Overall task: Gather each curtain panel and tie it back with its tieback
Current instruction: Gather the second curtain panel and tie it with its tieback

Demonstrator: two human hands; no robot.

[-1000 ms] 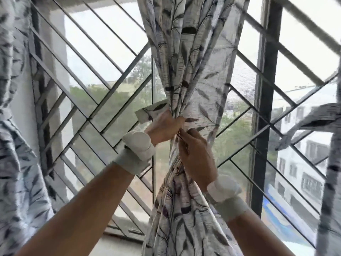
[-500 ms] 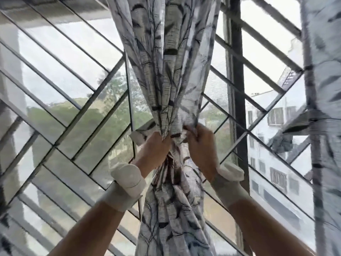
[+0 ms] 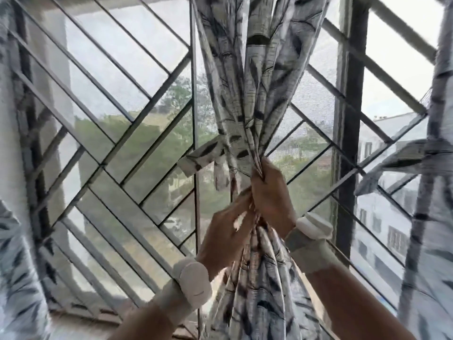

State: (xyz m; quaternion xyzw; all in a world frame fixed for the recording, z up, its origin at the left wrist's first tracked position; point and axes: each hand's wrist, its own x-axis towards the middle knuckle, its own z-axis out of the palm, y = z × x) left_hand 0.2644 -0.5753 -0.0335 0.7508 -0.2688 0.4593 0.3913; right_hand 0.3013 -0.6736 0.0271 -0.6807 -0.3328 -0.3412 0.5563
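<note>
A white curtain panel with a dark leaf print hangs in the middle of the window, bunched into a narrow waist. My right hand is clenched around that waist. My left hand sits just below and left of it, fingers pinched on the fabric at the bunch. A matching fabric tieback sticks out to the left from the gathered spot, one short end hanging down beside it. Below my hands the panel fans out again.
A metal window grille with diagonal bars and mesh stands right behind the curtain. A dark vertical frame post is to the right. Other leaf-print curtain panels hang at the far left and far right.
My left hand has dropped from the tieback level to below my right hand. My right hand has closed round the gathered waist. The view has swung slightly left.
</note>
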